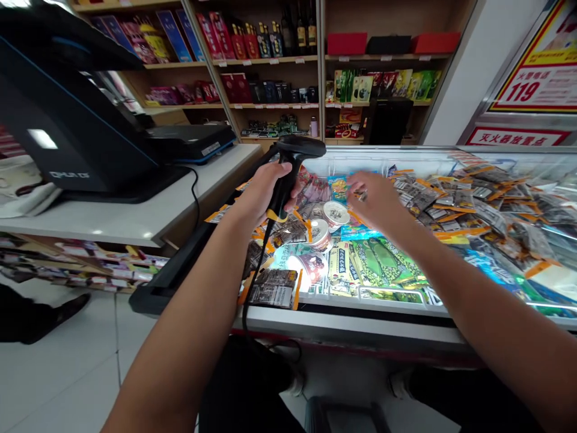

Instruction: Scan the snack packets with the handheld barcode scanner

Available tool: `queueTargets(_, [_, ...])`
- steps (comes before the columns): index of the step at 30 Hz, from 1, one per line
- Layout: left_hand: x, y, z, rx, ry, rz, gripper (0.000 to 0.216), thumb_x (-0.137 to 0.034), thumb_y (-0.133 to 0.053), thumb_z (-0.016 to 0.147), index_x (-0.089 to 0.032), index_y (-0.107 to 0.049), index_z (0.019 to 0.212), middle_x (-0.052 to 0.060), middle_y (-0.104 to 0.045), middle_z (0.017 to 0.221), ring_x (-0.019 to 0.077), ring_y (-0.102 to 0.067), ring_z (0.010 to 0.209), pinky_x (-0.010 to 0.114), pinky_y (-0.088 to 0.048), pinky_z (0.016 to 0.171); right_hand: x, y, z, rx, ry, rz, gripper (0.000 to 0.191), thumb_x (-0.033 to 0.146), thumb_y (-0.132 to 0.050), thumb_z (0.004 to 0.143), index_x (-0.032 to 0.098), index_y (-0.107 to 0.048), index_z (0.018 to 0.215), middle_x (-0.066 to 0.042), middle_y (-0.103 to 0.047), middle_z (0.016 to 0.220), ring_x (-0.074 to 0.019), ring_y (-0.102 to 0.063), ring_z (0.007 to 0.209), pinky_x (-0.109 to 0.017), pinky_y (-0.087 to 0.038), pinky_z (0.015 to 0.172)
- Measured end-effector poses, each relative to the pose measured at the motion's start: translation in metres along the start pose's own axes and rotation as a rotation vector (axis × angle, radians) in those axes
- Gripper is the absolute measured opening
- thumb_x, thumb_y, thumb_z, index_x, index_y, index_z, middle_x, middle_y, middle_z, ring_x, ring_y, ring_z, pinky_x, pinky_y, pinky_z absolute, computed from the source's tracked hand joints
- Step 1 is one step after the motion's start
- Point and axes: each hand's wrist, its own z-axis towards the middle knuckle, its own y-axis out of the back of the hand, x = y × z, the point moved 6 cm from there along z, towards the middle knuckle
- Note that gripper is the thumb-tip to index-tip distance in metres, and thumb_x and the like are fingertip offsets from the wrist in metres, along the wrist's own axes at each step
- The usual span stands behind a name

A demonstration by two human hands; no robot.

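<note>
My left hand (269,195) is wrapped round the handle of a black barcode scanner (295,157), its head pointing right and its cable hanging down toward me. My right hand (376,198) hovers over the middle of the chest freezer (360,322), fingers bent and somewhat apart, slightly blurred; I see nothing held in it. Dark packets with orange edges (276,288) lie on the freezer at the near left, partly behind my left hand. A larger heap of similar packets (455,195) spreads right of my right hand. White-lidded tubs (336,213) and green bags (383,261) show between my arms.
On the left counter (130,219) stand a dark checkout machine (85,138) and a flat scale-like unit (192,139). Shelves of boxes and bottles (270,42) line the back. A stool (345,418) is below me, and another person's shoe (63,316) is on the floor at left.
</note>
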Motion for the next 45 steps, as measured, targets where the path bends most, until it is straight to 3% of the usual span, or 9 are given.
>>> queueTargets(4, [-0.003,0.004,-0.002,-0.072,-0.017,0.004,0.029,-0.050,-0.051,0.090,-0.020,-0.049,0.089,-0.003,-0.054,0.060,0.0086,-0.046,0.041,0.024,-0.037,0.043,0.055,-0.067,-0.022,0.276,0.072,0.174,0.049,0.055,-0.047,0.102,0.024,-0.062,0.136,-0.013,-0.067,0.128,-0.0337,-0.059,0.120,-0.050,-0.047,0.101])
queueTargets(7, [-0.005,0.004,-0.005,-0.074,-0.023,-0.001,0.032,-0.052,-0.052,0.092,-0.020,-0.048,0.087,-0.002,-0.054,0.060,0.0090,-0.047,0.041,0.024,-0.036,0.043,0.062,-0.092,-0.027,0.284,0.015,0.085,0.061,0.066,-0.046,0.099,0.027,-0.058,0.144,-0.015,-0.064,0.133,-0.0401,-0.053,0.126,-0.057,-0.043,0.102])
queueTargets(10, [-0.006,0.002,-0.005,-0.052,-0.026,-0.021,0.031,-0.050,-0.054,0.092,-0.020,-0.048,0.087,-0.002,-0.054,0.061,0.0092,-0.048,0.042,0.023,-0.036,0.043,0.056,-0.099,-0.023,0.232,0.001,0.083,0.059,0.065,-0.054,0.096,0.025,-0.060,0.139,-0.014,-0.066,0.130,-0.0378,-0.055,0.124,-0.054,-0.043,0.102])
queueTargets(14, [-0.004,-0.001,-0.004,-0.031,-0.014,-0.037,0.029,-0.047,-0.053,0.092,-0.019,-0.052,0.091,-0.002,-0.054,0.063,0.0085,-0.047,0.041,0.023,-0.035,0.042,0.045,-0.101,-0.018,0.241,-0.066,0.183,0.059,0.056,-0.071,0.089,0.021,-0.062,0.136,-0.012,-0.071,0.117,-0.0331,-0.062,0.114,-0.048,-0.047,0.096])
queueTargets(20, [0.001,0.000,0.000,-0.031,0.008,-0.034,0.029,-0.048,-0.053,0.090,-0.019,-0.050,0.087,-0.002,-0.053,0.062,0.0080,-0.046,0.040,0.023,-0.035,0.043,0.032,-0.085,-0.015,0.297,-0.246,0.483,0.057,0.041,-0.079,0.086,0.015,-0.065,0.134,-0.016,-0.070,0.122,-0.0273,-0.067,0.101,-0.042,-0.052,0.088])
queueTargets(25, [0.003,-0.002,0.001,0.025,0.023,-0.033,0.026,-0.045,-0.053,0.088,-0.019,-0.051,0.090,-0.002,-0.053,0.061,0.0094,-0.046,0.039,0.023,-0.034,0.041,0.003,-0.072,-0.012,0.248,-0.486,0.909,0.018,0.033,-0.075,0.090,0.017,-0.073,0.098,-0.010,-0.072,0.098,-0.0212,-0.067,0.088,-0.040,-0.052,0.090])
queueTargets(27, [0.004,-0.004,0.001,0.061,0.026,-0.030,0.024,-0.043,-0.053,0.088,-0.019,-0.051,0.090,-0.001,-0.054,0.061,0.0098,-0.046,0.039,0.023,-0.035,0.041,-0.010,-0.067,-0.009,0.170,-0.548,1.029,0.016,0.030,-0.074,0.090,0.017,-0.069,0.081,-0.007,-0.068,0.084,-0.0184,-0.066,0.080,-0.037,-0.053,0.087])
queueTargets(34, [0.013,-0.007,-0.001,0.162,0.112,0.040,0.026,-0.045,-0.056,0.090,-0.019,-0.052,0.091,0.000,-0.058,0.063,0.0116,-0.048,0.040,0.023,-0.034,0.038,-0.027,-0.041,0.008,-0.073,-0.452,1.162,0.009,0.025,-0.067,0.090,0.017,-0.071,0.090,-0.004,-0.066,0.082,-0.0148,-0.065,0.077,-0.032,-0.052,0.082])
queueTargets(45, [0.013,-0.007,-0.007,0.267,0.142,0.083,0.025,-0.042,-0.060,0.091,-0.019,-0.053,0.090,0.002,-0.059,0.067,0.0116,-0.050,0.042,0.025,-0.036,0.039,-0.033,-0.037,0.010,-0.116,-0.424,1.112,0.013,0.031,-0.072,0.085,0.019,-0.071,0.090,-0.002,-0.067,0.084,-0.0153,-0.066,0.078,-0.031,-0.052,0.080])
